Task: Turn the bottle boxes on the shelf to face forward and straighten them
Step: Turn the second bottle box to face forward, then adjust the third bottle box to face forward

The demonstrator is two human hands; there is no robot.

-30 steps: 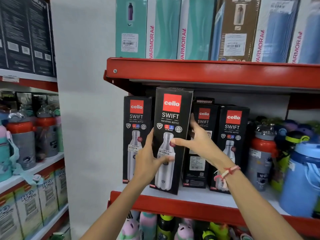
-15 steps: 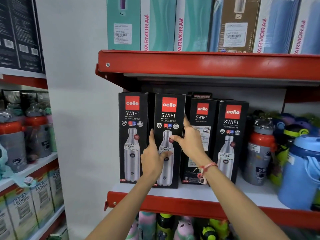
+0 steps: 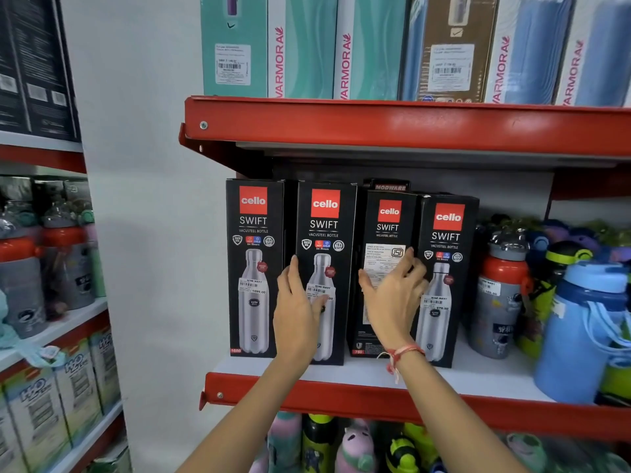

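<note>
Red shelving [image 3: 375,396] carries four upright black bottle boxes. Taking the third box [image 3: 387,233] as landmark (its text panel, not its bottle picture, is shown forward), the right hand [image 3: 392,302] is laid directly on its front, fingers [image 3: 409,264] spread and nothing gripped. Just left of it, the second box [image 3: 324,233] is touched by the open left hand [image 3: 298,315]. The right hand is judged nearer for turning it.

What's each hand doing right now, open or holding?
Left hand: open, palm flat against the second Cello box.
Right hand: open, fingers spread on the third Cello box, not gripping.
</note>
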